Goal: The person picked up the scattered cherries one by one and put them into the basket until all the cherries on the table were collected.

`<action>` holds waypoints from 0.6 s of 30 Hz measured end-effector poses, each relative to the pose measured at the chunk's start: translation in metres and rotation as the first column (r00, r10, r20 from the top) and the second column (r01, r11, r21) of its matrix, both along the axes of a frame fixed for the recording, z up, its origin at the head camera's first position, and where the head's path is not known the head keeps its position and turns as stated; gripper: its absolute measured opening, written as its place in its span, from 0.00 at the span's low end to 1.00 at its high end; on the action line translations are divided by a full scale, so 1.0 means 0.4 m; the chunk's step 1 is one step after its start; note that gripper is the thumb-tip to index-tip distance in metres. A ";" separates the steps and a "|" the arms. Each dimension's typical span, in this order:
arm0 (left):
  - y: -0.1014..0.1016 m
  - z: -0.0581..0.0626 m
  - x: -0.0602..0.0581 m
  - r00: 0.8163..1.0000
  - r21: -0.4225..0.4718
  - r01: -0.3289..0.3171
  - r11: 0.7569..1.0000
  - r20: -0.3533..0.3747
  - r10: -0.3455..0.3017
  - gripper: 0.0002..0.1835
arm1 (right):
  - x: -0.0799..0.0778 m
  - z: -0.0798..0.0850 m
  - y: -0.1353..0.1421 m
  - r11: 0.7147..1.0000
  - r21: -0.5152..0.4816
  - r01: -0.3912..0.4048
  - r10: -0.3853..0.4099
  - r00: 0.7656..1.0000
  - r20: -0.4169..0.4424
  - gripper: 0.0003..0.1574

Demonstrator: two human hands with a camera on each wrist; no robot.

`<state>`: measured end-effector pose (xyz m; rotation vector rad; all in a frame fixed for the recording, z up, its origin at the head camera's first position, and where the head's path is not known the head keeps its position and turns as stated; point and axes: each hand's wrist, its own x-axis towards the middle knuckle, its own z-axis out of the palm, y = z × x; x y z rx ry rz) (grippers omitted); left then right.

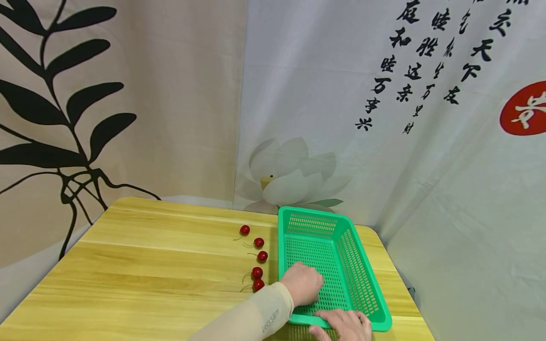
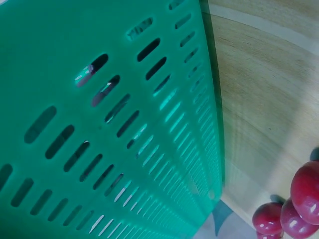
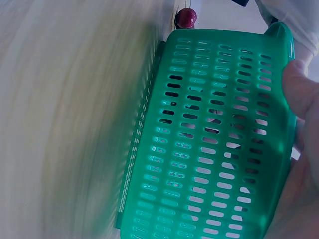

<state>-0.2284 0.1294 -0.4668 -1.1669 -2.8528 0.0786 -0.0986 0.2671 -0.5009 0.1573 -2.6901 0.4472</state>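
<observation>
A green plastic basket (image 1: 332, 258) with slotted walls stands on the wooden table. My left hand (image 1: 303, 283) reaches over its left side, knuckles up and fingers curled, low over the basket floor; its fingertips and anything between them are hidden. Slots of the basket wall (image 2: 112, 144) fill much of the left wrist view. My right hand (image 1: 345, 324) grips the near rim, its thumb (image 3: 299, 87) on the outer side. Several red cherries (image 1: 262, 256) with stems lie in a rough line left of the basket; some cherries (image 2: 305, 191) show in the left wrist view.
The wooden table (image 1: 141, 265) extends widely to the left of the cherries. A printed curtain (image 1: 183, 109) hangs behind the table's far edge and down its right side. A narrow strip of tabletop runs along the basket's right side.
</observation>
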 end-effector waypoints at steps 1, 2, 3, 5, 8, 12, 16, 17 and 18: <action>0.001 0.000 0.000 1.000 -0.003 -0.003 1.000 -0.001 0.003 0.11 | 0.000 0.000 0.000 1.000 0.000 0.001 -0.001 1.000 0.000 0.07; 0.001 0.000 0.001 1.000 -0.008 -0.004 1.000 -0.003 0.004 0.10 | 0.001 0.000 0.000 1.000 -0.001 0.001 -0.001 1.000 0.001 0.07; 0.001 -0.001 0.001 1.000 -0.011 -0.004 1.000 -0.003 0.004 0.10 | 0.001 0.000 0.000 1.000 -0.001 0.001 -0.001 1.000 0.002 0.07; 0.001 -0.004 0.000 1.000 -0.013 -0.006 1.000 0.000 0.006 0.09 | 0.001 0.000 0.000 1.000 -0.001 0.001 -0.001 1.000 0.001 0.07; 0.002 -0.009 -0.002 1.000 -0.014 -0.010 1.000 0.004 0.010 0.09 | 0.001 0.000 -0.001 1.000 0.001 -0.001 0.001 1.000 -0.002 0.07; 0.003 -0.014 -0.003 1.000 -0.012 -0.009 1.000 0.001 0.009 0.10 | 0.000 0.000 -0.001 1.000 0.005 -0.001 0.001 1.000 -0.009 0.07; 0.002 -0.013 -0.001 1.000 -0.005 0.000 1.000 -0.016 0.000 0.09 | 0.000 -0.002 0.000 1.000 0.005 -0.002 0.002 1.000 -0.018 0.07; 0.001 -0.012 -0.001 1.000 0.001 0.003 1.000 -0.019 -0.003 0.10 | 0.000 -0.002 0.000 1.000 0.006 -0.003 0.003 1.000 -0.020 0.07; 0.001 -0.011 0.000 1.000 0.006 0.007 1.000 -0.028 -0.007 0.10 | -0.001 -0.003 0.000 1.000 0.003 -0.005 0.005 1.000 -0.022 0.06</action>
